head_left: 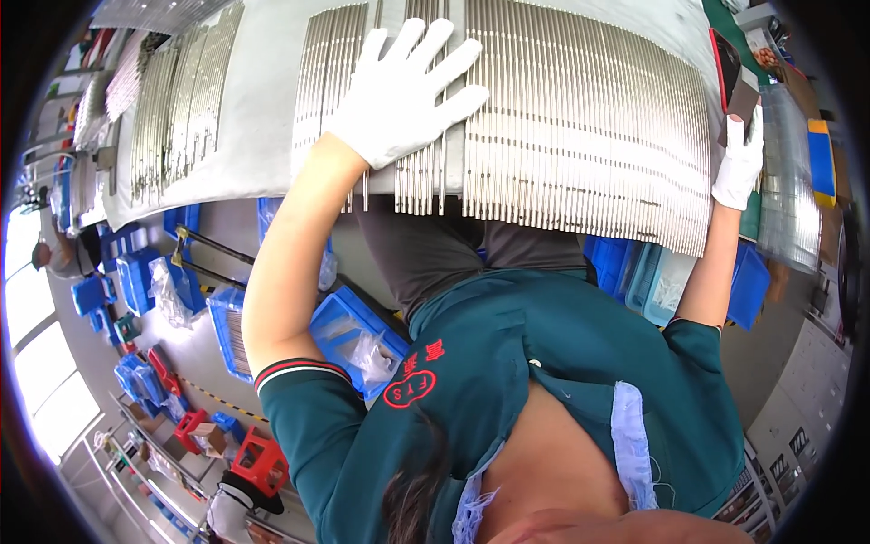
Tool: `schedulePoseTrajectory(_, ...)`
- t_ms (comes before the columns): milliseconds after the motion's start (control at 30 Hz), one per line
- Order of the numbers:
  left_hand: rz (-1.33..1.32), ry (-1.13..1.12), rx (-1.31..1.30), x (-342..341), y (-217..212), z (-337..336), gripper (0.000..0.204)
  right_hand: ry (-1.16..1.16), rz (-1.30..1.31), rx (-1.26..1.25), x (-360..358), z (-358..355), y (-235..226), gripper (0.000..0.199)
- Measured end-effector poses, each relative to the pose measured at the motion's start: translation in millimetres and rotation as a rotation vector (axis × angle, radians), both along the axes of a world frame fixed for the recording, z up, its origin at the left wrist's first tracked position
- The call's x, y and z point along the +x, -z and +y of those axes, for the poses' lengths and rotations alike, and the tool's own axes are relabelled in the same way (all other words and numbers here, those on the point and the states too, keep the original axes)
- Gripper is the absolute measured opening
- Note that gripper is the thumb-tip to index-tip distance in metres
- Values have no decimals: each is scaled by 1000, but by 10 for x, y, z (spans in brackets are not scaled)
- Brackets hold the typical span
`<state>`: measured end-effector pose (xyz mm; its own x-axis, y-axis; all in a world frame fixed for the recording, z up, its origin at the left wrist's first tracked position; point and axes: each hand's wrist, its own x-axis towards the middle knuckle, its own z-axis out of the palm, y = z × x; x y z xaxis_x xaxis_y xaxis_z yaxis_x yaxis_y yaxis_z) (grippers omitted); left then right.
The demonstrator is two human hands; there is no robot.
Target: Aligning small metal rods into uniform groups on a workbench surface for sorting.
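Observation:
My left hand (403, 100), in a white glove, lies with its fingers spread over slim silvery metal rods (421, 186) on the pale-covered table (258, 100). A wide row of similar rods (580, 127) lies side by side to its right, and a narrower group (331, 54) shows beyond its wrist side. At the table's right edge my right hand (741, 163), also gloved in white, has its fingers closed about a small dark grey block (741, 95). A dark red-edged object (725, 63) lies just beyond that block; its kind is unclear.
More bundles of metal rods (181, 109) lie on the table's far left. Blue plastic bins (349, 331) stand on the floor below the near edge, some with clear bags. Clear plastic sheeting (788, 181) is at the right. Another person (68, 254) is in the left background.

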<state>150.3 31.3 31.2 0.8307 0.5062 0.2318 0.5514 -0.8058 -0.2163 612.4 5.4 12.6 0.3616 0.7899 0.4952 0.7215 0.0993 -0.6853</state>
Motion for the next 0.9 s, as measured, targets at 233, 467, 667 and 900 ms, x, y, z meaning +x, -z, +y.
schedulePoseTrajectory(233, -6, -80, -55, 109, 16, -13, 37, 46, -19, -2, 74, 25, 52, 64)
schedulePoseTrajectory(467, -270, -140, -54, 421, 137, -20, 53, 66, 30, 42, 31, 34, 42, 64)
schedulePoseTrajectory(667, 8, -146, -42, -61, -9, -54, 33, 67, 61, 46, -25, -29, -3, 64)
schedulePoseTrajectory(900, -43, -37, -40, 318, -205, -287, 55, 58, 70, 64, -65, -66, -26, 63)
